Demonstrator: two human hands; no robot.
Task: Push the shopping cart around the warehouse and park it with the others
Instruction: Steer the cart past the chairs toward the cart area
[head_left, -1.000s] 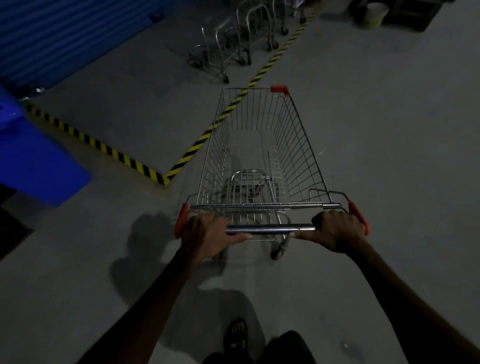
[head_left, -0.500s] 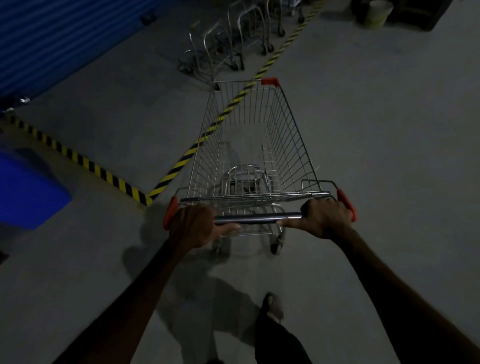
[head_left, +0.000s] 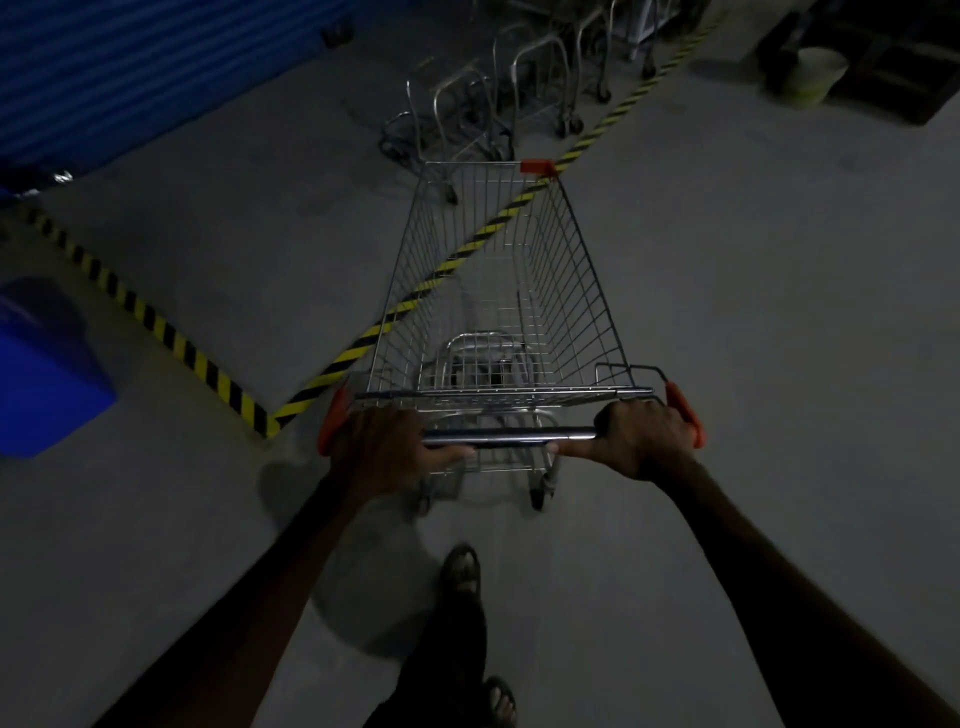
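Both yr left hand (head_left: 387, 447) & right hand (head_left: 641, 439) wrapped on cart handle (head_left: 509, 435). Nearly there imo: parked carts (head_left: 467, 111) just ahead, docking not yet done.

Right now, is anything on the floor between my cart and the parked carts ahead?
Nothing solid shows. Only the striped floor tape runs under the shopping cart; bare concrete leads to the parked carts just ahead.
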